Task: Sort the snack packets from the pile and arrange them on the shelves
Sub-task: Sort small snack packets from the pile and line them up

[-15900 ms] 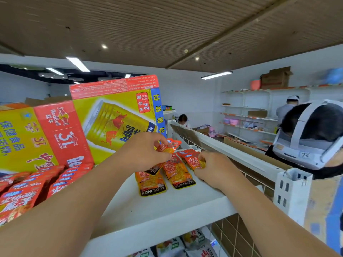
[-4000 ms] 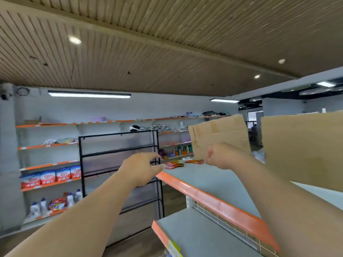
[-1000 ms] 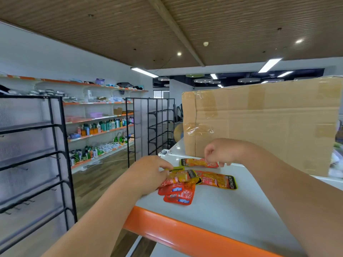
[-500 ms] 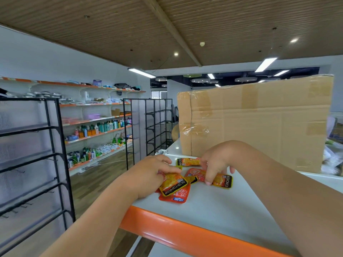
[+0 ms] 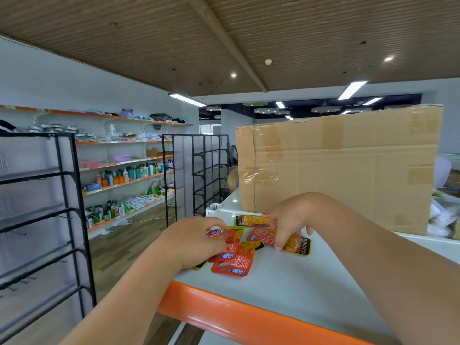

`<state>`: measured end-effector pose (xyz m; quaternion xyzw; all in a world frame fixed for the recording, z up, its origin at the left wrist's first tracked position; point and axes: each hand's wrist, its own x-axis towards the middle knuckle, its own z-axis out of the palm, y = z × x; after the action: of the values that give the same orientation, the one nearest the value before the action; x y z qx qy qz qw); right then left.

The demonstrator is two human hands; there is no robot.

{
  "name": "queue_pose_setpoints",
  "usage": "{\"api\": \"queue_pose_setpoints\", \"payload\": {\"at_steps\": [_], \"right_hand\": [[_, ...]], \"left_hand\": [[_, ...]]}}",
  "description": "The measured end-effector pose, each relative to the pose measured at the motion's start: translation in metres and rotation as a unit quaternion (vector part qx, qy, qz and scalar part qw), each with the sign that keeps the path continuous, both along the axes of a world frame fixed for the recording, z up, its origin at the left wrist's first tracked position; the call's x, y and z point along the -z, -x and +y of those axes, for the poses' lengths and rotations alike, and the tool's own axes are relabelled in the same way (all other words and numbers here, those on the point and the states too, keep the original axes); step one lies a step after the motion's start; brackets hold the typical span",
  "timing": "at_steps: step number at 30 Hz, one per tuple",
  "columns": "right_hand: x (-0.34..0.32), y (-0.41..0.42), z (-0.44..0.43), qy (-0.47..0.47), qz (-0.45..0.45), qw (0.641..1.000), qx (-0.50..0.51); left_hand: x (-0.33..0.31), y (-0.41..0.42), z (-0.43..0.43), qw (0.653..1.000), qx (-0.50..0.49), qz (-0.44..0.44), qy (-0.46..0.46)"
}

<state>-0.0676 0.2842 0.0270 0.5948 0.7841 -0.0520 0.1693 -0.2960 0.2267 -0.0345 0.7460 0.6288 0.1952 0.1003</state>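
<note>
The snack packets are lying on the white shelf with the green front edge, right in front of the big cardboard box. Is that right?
Not quite. The front edge is orange, not green, as the head view shows. The rest holds: the snack packets lie on the white shelf in front of the big cardboard box.

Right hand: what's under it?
The right hand presses fingers on a Konchew packet on the shelf. A red packet shows beside it; where they meet is covered.
</note>
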Motion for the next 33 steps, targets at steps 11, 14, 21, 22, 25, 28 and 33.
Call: {"api": "queue_pose_setpoints", "payload": {"at_steps": [11, 14, 21, 22, 25, 28, 33], "right_hand": [[0.001, 0.004, 0.006, -0.005, -0.004, 1.000, -0.001], [-0.002, 0.003, 0.005, -0.013, -0.001, 1.000, 0.016], [-0.041, -0.018, -0.007, -0.081, 0.083, 0.992, 0.043], [-0.047, -0.022, -0.012, -0.097, 0.098, 0.990, 0.039], [-0.056, -0.041, -0.027, -0.145, 0.144, 0.979, 0.030], [-0.056, -0.075, -0.050, -0.179, 0.171, 0.968, 0.038], [-0.059, -0.166, -0.103, -0.235, 0.198, 0.948, 0.086]], "left_hand": [[0.003, 0.007, 0.008, 0.993, -0.012, -0.117, -0.015], [0.006, 0.004, 0.008, 0.991, 0.002, -0.131, -0.023], [-0.014, -0.004, -0.003, 0.981, 0.010, -0.168, -0.097], [-0.018, -0.008, -0.006, 0.980, 0.010, -0.165, -0.107], [-0.032, -0.025, -0.015, 0.975, 0.015, -0.174, -0.139], [-0.042, -0.060, -0.022, 0.967, 0.037, -0.194, -0.162], [-0.049, -0.153, -0.036, 0.948, 0.099, -0.243, -0.179]]}}
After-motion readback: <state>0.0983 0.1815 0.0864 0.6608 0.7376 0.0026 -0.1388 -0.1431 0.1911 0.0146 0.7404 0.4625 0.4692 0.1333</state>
